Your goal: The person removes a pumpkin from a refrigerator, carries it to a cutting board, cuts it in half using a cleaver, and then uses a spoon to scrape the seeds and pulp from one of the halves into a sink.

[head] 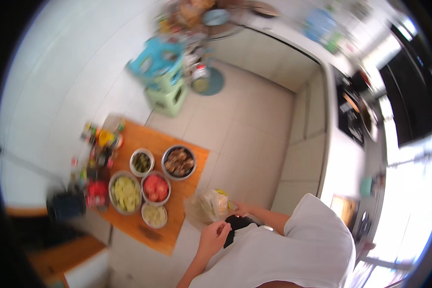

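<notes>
In front of my body hangs a thin, translucent plastic bag point(203, 209). Curled fingers of my left hand point(214, 234) pinch at the bag's near edge. On its right side, pale orange food point(221, 203) shows against a yellow-rimmed container point(230, 205); blur hides whether the food is inside the bag. My right hand point(242, 208) grips the container's right edge. Left of the bag, a wooden table point(190, 187) bears a bowl of browned meat pieces point(180, 162), red tomato pieces point(156, 188), pale green chunks point(125, 193), dark green pieces point(142, 162) and pale slices point(154, 216).
Bottles point(106, 138) and a red container point(97, 192) line the table's left edge. Beyond it, a blue basket point(158, 61) rests on a green stool point(168, 99), near a red-capped jar point(201, 77). A counter point(343, 158) with a gas stove point(349, 111) runs along the right.
</notes>
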A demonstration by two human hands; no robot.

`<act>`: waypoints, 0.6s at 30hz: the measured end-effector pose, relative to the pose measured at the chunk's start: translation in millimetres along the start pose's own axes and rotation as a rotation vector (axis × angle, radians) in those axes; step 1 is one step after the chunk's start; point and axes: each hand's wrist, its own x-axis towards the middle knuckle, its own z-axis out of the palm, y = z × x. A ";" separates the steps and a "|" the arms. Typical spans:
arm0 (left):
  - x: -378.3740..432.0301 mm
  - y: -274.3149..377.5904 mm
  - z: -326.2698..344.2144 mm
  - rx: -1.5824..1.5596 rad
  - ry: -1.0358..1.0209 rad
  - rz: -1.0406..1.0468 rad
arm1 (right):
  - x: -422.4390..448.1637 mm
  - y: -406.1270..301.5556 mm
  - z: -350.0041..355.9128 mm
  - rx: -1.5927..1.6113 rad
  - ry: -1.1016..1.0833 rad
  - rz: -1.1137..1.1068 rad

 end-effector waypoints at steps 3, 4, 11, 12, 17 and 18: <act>15.3 24.1 12.8 -0.073 -0.249 0.119 | -46.9 1.8 47.9 0.614 0.337 0.053; 21.9 27.5 25.0 -0.110 -0.342 0.163 | -49.6 16.6 66.6 0.918 0.487 0.065; 23.2 97.3 109.3 -0.014 -0.837 0.283 | -109.4 47.9 97.2 1.665 0.763 -0.250; 22.9 112.0 121.1 0.007 -0.877 0.275 | -128.1 37.8 94.0 1.738 0.837 -0.256; -3.5 179.2 204.3 0.140 -1.100 0.356 | -234.0 33.9 98.3 1.696 0.837 -0.788; -7.1 192.2 221.3 0.171 -1.139 0.371 | -249.2 42.6 98.5 1.686 0.830 -0.818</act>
